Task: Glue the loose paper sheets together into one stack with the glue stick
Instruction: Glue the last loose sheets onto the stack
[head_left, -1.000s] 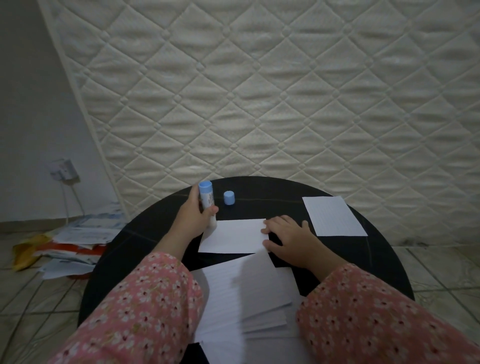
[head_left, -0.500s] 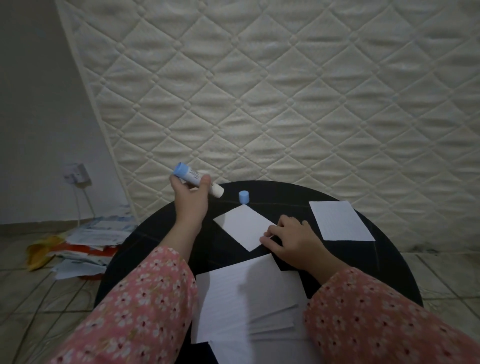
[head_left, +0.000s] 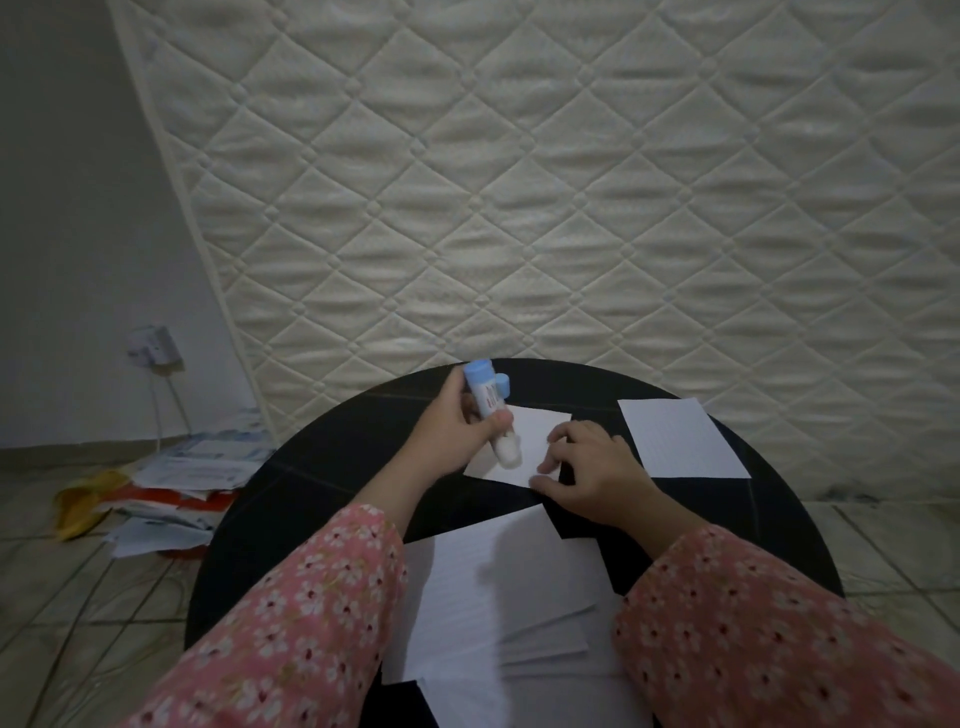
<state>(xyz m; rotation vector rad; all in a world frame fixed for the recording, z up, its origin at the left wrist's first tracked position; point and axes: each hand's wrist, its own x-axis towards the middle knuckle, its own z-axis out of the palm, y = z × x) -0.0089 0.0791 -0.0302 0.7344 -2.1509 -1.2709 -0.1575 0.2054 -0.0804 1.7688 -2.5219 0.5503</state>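
The left hand (head_left: 457, 431) grips the white glue stick with its blue base (head_left: 491, 418), fingers and thumb curled round the barrel, the bare glue end angled down onto the small white paper sheet (head_left: 530, 441) lying on the round black table (head_left: 332, 467). The right hand (head_left: 592, 473) rests on that sheet's near right corner with fingers bent and fingertips pressed down, pinning it flat rather than pinching it. The light blue cap (head_left: 502, 383) stands on the table just behind the stick. A second white sheet (head_left: 680, 439) lies apart to the right, and a loose pile of white lined sheets (head_left: 498, 597) sits near the person, between the pink floral sleeves (head_left: 291, 634).

The risk, as I judge it, is the sheet sliding or creasing under the stick (it is held at one corner only), which would leave the glue patchy. Glue run over the edge would smear the table and stick the sheet there. The open cap could also be knocked away.
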